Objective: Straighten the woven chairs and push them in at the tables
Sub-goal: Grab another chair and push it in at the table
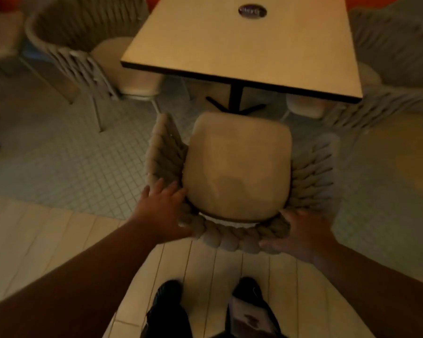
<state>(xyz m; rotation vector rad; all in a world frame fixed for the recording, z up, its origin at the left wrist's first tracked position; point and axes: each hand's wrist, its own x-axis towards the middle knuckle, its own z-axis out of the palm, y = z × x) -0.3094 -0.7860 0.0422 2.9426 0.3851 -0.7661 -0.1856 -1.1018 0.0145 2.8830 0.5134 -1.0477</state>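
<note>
A woven chair (237,237) with a cream seat cushion (237,164) stands right in front of me, facing the square table (230,45). Its seat front sits just short of the table's near edge. My left hand (163,211) lies on the left rear corner of the braided backrest, fingers spread over the rope. My right hand (300,234) grips the right rear corner of the backrest. Two more woven chairs stand at the table's sides, one on the left (83,57) and one on the right (388,76).
The table has a black pedestal (236,96) and a dark round disc (252,11) on top. My feet (205,303) stand on pale planks behind the chair. Small grey tiles cover the floor to the left. Another chair's legs (47,81) show at far left.
</note>
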